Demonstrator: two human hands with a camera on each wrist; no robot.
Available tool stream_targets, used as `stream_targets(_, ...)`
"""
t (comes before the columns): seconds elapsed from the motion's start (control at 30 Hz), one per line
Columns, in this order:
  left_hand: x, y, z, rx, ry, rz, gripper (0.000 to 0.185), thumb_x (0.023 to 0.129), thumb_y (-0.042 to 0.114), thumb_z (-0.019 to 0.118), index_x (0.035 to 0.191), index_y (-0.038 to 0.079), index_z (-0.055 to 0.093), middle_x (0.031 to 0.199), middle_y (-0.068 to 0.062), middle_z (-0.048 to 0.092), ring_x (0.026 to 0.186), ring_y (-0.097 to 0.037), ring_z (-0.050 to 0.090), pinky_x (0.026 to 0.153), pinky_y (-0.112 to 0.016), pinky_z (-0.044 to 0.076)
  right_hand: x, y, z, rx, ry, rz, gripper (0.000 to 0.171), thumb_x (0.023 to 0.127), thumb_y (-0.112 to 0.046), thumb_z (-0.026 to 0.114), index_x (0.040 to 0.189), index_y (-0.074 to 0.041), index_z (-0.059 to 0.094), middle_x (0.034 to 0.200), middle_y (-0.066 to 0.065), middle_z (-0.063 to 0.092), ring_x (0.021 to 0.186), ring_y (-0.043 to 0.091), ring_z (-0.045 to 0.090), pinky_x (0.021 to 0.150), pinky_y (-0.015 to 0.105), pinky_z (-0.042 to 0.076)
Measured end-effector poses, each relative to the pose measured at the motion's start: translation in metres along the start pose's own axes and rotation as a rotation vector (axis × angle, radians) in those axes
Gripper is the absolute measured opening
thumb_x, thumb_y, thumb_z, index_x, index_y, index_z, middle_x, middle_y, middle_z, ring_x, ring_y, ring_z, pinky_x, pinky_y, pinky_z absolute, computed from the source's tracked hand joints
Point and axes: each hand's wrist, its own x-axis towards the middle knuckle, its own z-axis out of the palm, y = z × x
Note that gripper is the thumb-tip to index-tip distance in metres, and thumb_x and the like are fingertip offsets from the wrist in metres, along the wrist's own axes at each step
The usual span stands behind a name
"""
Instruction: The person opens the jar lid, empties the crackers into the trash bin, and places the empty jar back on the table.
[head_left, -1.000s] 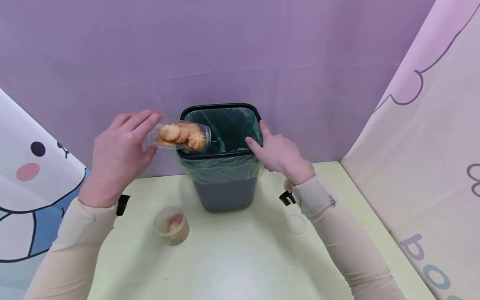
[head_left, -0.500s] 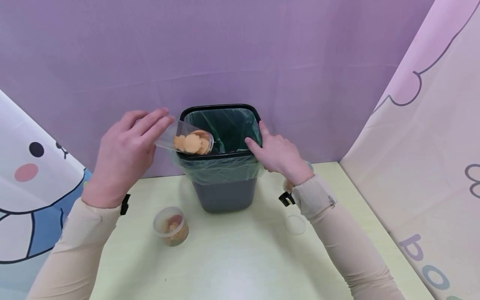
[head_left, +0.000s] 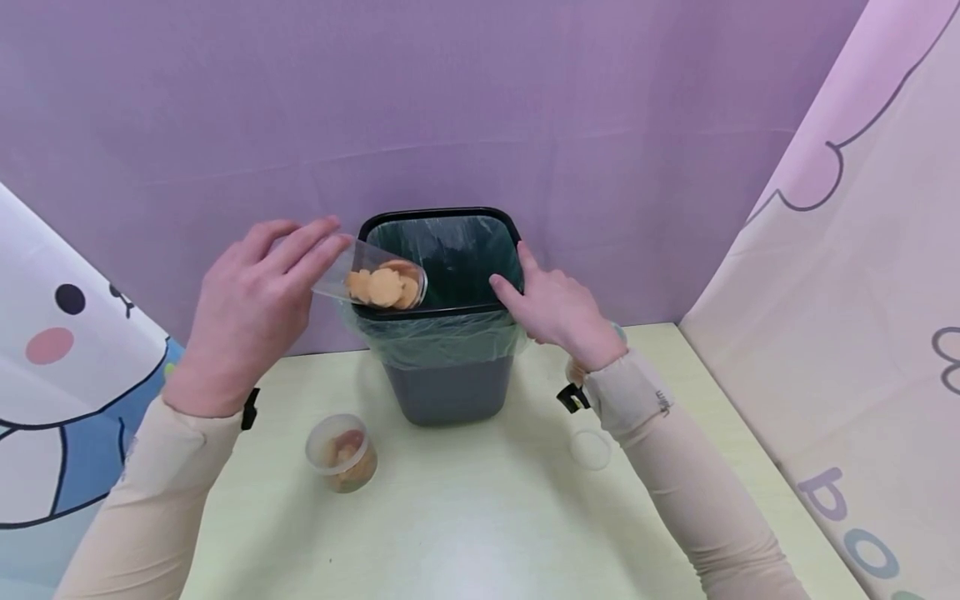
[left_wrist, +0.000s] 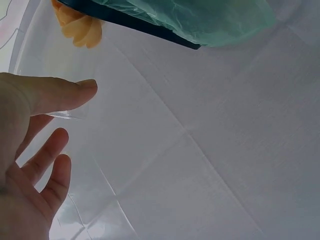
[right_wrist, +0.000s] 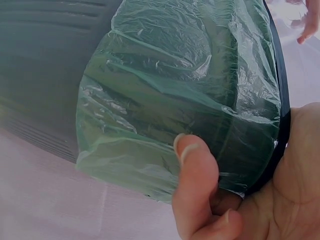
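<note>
The left hand (head_left: 243,321) has its grip pinched round a clear plastic cup (head_left: 367,279), thumb below and fingers along the top, holding it tilted with its mouth over the near left corner of the bin (head_left: 450,387). Round orange biscuits (head_left: 382,286) lie piled at the cup's mouth, just above the rim. The right hand (head_left: 558,312) grips the bin's right rim, thumb curled over the edge onto the green liner (head_left: 442,337) and fingers outside.

On the pale yellow surface (head_left: 465,517), left of the bin and nearer the person, stands a second clear tub (head_left: 341,452) with something orange inside. To the right, just beside the right sleeve, lies a flat clear lid (head_left: 591,448). Behind the bin hangs a purple backdrop (head_left: 480,108); a cartoon-printed cloth (head_left: 60,375) closes off the left side and a pink printed cloth (head_left: 870,292) the right.

The left wrist view shows the thumb (left_wrist: 55,95) pressed on the cup's clear wall from below, with the biscuits (left_wrist: 80,27) and the bin's dark rim (left_wrist: 145,30) overhead. The right wrist view shows the thumb (right_wrist: 197,192) lying on the wrinkled liner (right_wrist: 175,95), the rim seated in the palm.
</note>
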Motion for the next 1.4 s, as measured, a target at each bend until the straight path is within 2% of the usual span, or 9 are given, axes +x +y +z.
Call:
stream_targets(0.23, -0.002, -0.003, -0.001, 0.016, 0.017, -0.021, 0.058, 0.079, -0.015, 0.066, 0.133, 0.005, 0.061, 0.134, -0.012, 0.061, 0.109, -0.041, 0.055, 0.077, -0.054, 0.052, 0.000, 0.000, -0.001, 0.006, 0.010, -0.011, 0.085, 0.098, -0.070, 0.028, 0.160, -0.023, -0.004, 0.064, 0.003, 0.064, 0.056, 0.019, 0.062, 0.059, 0.041, 0.047)
stream_targets(0.4, 0.000, -0.003, -0.003, 0.045, 0.002, -0.070, 0.058, 0.078, -0.009, 0.074, 0.133, 0.002, 0.059, 0.133, -0.015, 0.060, 0.108, -0.041, 0.055, 0.084, -0.052, 0.053, 0.000, 0.001, -0.002, 0.010, 0.015, -0.013, 0.085, 0.097, -0.071, 0.027, 0.160, -0.023, -0.004, 0.064, 0.003, 0.064, 0.056, 0.019, 0.062, 0.059, 0.041, 0.047)
stream_targets(0.63, 0.003, -0.001, -0.004, -0.018, -0.080, -0.058, 0.067, 0.066, -0.017, 0.077, 0.128, 0.003, 0.062, 0.127, -0.016, 0.062, 0.110, -0.040, 0.053, 0.078, -0.055, 0.051, 0.000, 0.002, -0.003, 0.015, 0.015, -0.019, 0.085, 0.097, -0.071, 0.028, 0.160, -0.023, -0.003, 0.065, 0.003, 0.064, 0.056, 0.019, 0.063, 0.060, 0.040, 0.047)
stream_targets(0.8, 0.000, -0.001, -0.001, -0.037, -0.044, -0.089, 0.067, 0.065, -0.017, 0.077, 0.127, 0.001, 0.063, 0.126, -0.018, 0.062, 0.108, -0.042, 0.054, 0.078, -0.056, 0.050, -0.001, 0.004, -0.002, 0.017, 0.009, -0.017, 0.088, 0.095, -0.075, 0.025, 0.160, -0.024, -0.004, 0.064, 0.003, 0.065, 0.056, 0.019, 0.063, 0.059, 0.041, 0.047)
stream_targets(0.93, -0.005, -0.002, 0.003, -0.052, -0.013, -0.201, 0.065, 0.067, -0.006, 0.083, 0.128, 0.000, 0.061, 0.124, -0.020, 0.063, 0.105, -0.041, 0.055, 0.082, -0.057, 0.050, -0.001, 0.004, -0.002, 0.017, 0.012, -0.019, 0.087, 0.095, -0.074, 0.025, 0.160, -0.024, -0.004, 0.064, 0.003, 0.065, 0.056, 0.019, 0.062, 0.059, 0.041, 0.047)
stream_targets(1.13, -0.010, 0.000, 0.009, -0.219, -0.030, -0.539, 0.073, 0.073, 0.016, 0.089, 0.136, 0.003, 0.055, 0.122, -0.018, 0.062, 0.103, -0.034, 0.051, 0.078, -0.047, 0.045, -0.002, 0.004, -0.003, 0.021, 0.014, -0.020, 0.085, 0.097, -0.072, 0.026, 0.160, -0.024, -0.004, 0.063, 0.003, 0.065, 0.056, 0.019, 0.062, 0.060, 0.041, 0.047)
stream_targets(1.2, -0.011, 0.002, 0.011, -0.271, -0.033, -0.618, 0.074, 0.074, 0.019, 0.089, 0.138, 0.004, 0.053, 0.121, -0.017, 0.061, 0.103, -0.032, 0.049, 0.077, -0.043, 0.041, -0.002, 0.004, -0.003, 0.021, 0.013, -0.019, 0.085, 0.097, -0.072, 0.026, 0.160, -0.023, -0.004, 0.063, 0.003, 0.065, 0.056, 0.019, 0.062, 0.061, 0.040, 0.047)
stream_targets(1.3, -0.012, 0.003, 0.013, -0.301, -0.033, -0.662, 0.073, 0.075, 0.018, 0.088, 0.138, 0.005, 0.053, 0.120, -0.017, 0.061, 0.104, -0.030, 0.049, 0.076, -0.040, 0.041, -0.003, 0.003, -0.002, 0.024, 0.013, -0.023, 0.085, 0.097, -0.070, 0.027, 0.160, -0.023, -0.003, 0.063, 0.003, 0.065, 0.057, 0.019, 0.062, 0.060, 0.041, 0.047)
stream_targets(1.4, -0.013, 0.004, 0.013, -0.298, -0.027, -0.643, 0.071, 0.075, 0.016, 0.087, 0.137, 0.004, 0.053, 0.114, -0.018, 0.061, 0.101, -0.031, 0.049, 0.076, -0.041, 0.039, -0.004, 0.002, -0.002, 0.025, 0.013, -0.025, 0.083, 0.098, -0.068, 0.029, 0.160, -0.023, -0.003, 0.063, 0.003, 0.064, 0.057, 0.020, 0.062, 0.060, 0.041, 0.047)
